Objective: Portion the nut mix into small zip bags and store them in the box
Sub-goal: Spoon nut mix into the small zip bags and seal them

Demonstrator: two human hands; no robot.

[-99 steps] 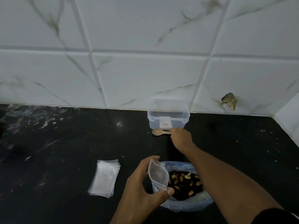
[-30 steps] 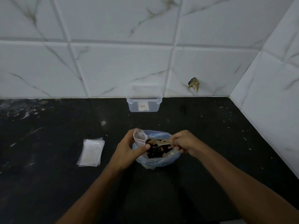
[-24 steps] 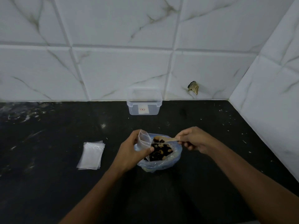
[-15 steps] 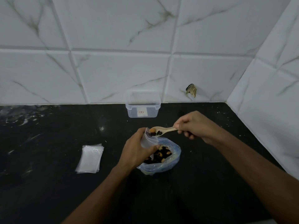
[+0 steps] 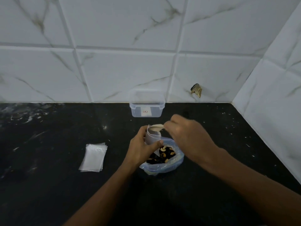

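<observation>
My left hand [image 5: 142,150] grips a small clear zip bag [image 5: 152,136], mouth up, just above the blue plastic bag of nut mix [image 5: 163,158] on the black counter. My right hand [image 5: 187,137] holds a wooden spoon [image 5: 157,126] turned over at the small bag's mouth, bowl facing down. Cashews and dark pieces show inside the blue bag. The clear plastic box [image 5: 147,106] stands open against the tiled wall behind them.
A stack of flat clear zip bags [image 5: 93,157] lies on the black counter [image 5: 48,185] to the left. White marble tile walls close the back and the right side, forming a corner. A chipped hole [image 5: 196,90] marks the back wall.
My right hand picked the spoon up by the box, scooped nuts from the blue bag, lifted them to the small bag and has tipped the spoon over its mouth.
</observation>
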